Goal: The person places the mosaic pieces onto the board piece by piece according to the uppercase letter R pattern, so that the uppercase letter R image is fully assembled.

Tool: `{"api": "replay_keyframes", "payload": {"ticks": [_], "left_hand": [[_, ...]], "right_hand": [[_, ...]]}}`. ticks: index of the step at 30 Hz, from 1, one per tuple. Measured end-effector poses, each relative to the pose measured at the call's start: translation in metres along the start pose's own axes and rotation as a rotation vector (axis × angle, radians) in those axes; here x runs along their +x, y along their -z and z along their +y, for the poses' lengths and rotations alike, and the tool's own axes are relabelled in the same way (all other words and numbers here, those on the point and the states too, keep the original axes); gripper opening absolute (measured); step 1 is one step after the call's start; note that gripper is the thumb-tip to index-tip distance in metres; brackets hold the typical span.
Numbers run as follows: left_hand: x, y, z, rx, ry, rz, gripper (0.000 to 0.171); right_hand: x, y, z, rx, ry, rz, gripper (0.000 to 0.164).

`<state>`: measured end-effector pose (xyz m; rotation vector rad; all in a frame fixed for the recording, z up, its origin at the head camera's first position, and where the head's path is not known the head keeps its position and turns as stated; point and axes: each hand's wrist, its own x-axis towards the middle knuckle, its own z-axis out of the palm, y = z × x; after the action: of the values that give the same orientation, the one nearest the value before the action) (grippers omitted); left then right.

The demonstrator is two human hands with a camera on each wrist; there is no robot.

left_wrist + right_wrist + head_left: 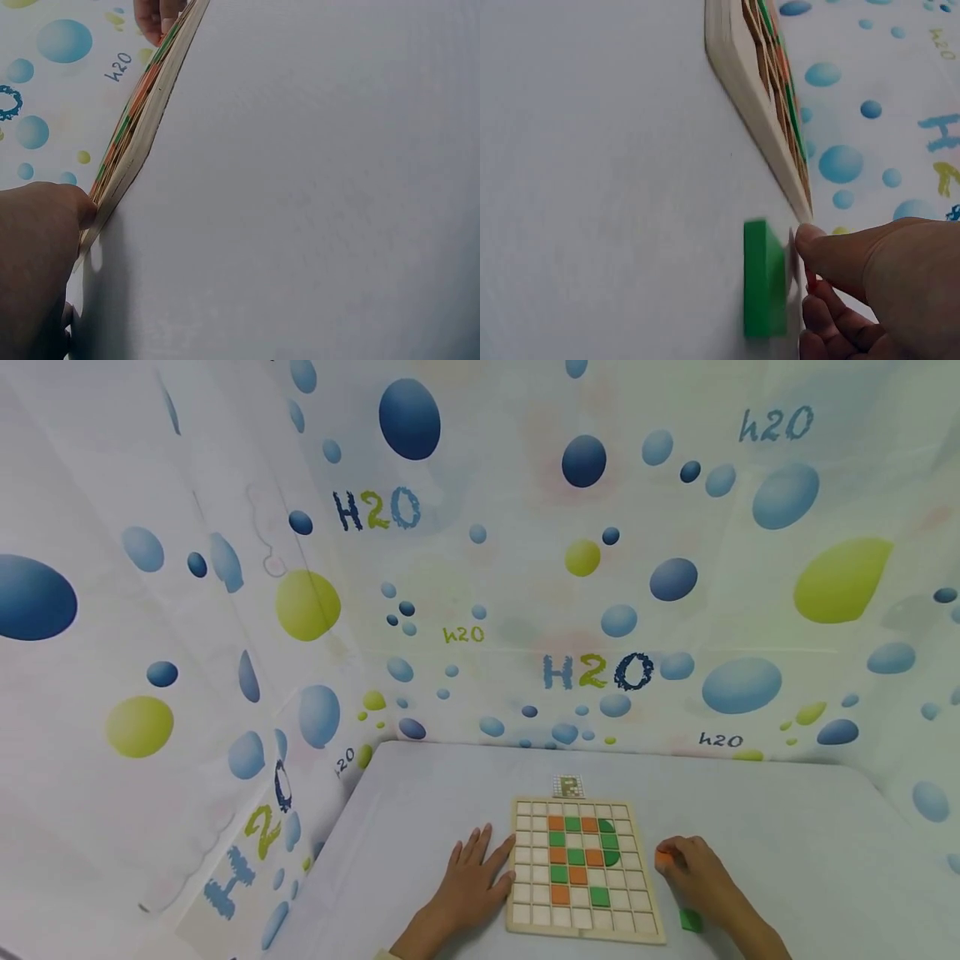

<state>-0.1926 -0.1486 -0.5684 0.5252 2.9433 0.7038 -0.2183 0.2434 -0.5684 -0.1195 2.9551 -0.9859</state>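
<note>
A wooden grid board [525, 913] lies on the table, with orange and green tiles set in its squares in a letter-like shape. My left hand [472, 877] rests flat at the board's left side, fingers spread, index fingertip and thumb right at the frame. In the left wrist view its thumb [84, 210] is against the board's edge. Off the board's right side, my right hand [701, 870] pinches a small orange tile [664, 858] between thumb and fingers; most of that tile is hidden. A loose green tile [691, 921] lies on the table below that hand, close by in the right wrist view [757, 277].
Behind the board's far edge lies a small pattern card [568, 787] with a letter shape on a grid. A white cloth covers the table [442, 777]. Hangings [495, 577] printed with bubbles and H2O lettering enclose the table at the back and sides.
</note>
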Motion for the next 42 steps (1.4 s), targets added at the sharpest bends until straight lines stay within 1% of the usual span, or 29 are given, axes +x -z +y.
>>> {"api": "replay_keyframes", "payload": {"ticks": [4, 6, 8, 10, 13, 17, 19, 21, 22, 25, 29, 31, 35, 40, 42], "left_hand": [[0.0, -0.002, -0.001, 0.002, 0.003, -0.004, 0.058], [0.001, -0.003, -0.002, 0.007, 0.005, -0.002, 0.058], [0.001, -0.003, -0.003, 0.011, 0.003, -0.002, 0.058], [0.001, -0.003, -0.003, 0.012, 0.002, -0.003, 0.058], [0.001, -0.003, -0.003, 0.009, -0.002, -0.004, 0.058], [0.001, -0.001, -0.002, 0.01, 0.002, -0.008, 0.059], [0.001, -0.001, -0.001, 0.013, 0.003, -0.007, 0.059], [0.001, -0.001, -0.002, 0.014, 0.003, -0.008, 0.059], [0.001, -0.002, -0.002, 0.015, 0.004, -0.008, 0.059], [0.002, -0.003, -0.003, 0.016, 0.001, -0.006, 0.059], [0.002, -0.004, -0.004, 0.017, -0.003, -0.003, 0.058], [0.001, -0.004, -0.004, 0.014, -0.004, -0.001, 0.058], [0.001, -0.003, -0.003, 0.011, -0.008, 0.002, 0.058], [0.001, -0.002, -0.003, 0.015, -0.016, 0.01, 0.058], [0.002, -0.002, -0.003, 0.011, -0.02, 0.011, 0.058]], "right_hand": [[-0.004, -0.005, -0.016, 0.018, -0.035, -0.018, 0.027], [-0.008, -0.008, -0.028, 0.034, -0.019, -0.029, 0.025], [-0.013, -0.012, -0.042, 0.057, 0.015, -0.04, 0.022], [-0.02, -0.018, -0.057, 0.074, 0.075, -0.038, 0.018], [-0.03, -0.029, -0.074, 0.072, 0.187, -0.035, 0.021], [-0.038, -0.046, -0.087, 0.057, 0.336, -0.075, 0.023], [-0.039, -0.052, -0.091, 0.063, 0.4, -0.104, 0.02], [-0.041, -0.059, -0.094, 0.068, 0.431, -0.13, 0.017], [-0.042, -0.062, -0.096, 0.068, 0.46, -0.129, 0.016], [-0.043, -0.071, -0.098, 0.061, 0.54, -0.109, 0.018], [-0.043, -0.081, -0.098, 0.035, 0.664, -0.033, 0.021], [-0.044, -0.083, -0.098, 0.027, 0.689, -0.009, 0.021], [-0.046, -0.084, -0.097, 0.017, 0.705, -0.002, 0.021], [-0.045, -0.084, -0.097, -0.006, 0.783, 0.068, 0.023], [-0.046, -0.083, -0.097, -0.005, 0.784, 0.072, 0.024]]}}
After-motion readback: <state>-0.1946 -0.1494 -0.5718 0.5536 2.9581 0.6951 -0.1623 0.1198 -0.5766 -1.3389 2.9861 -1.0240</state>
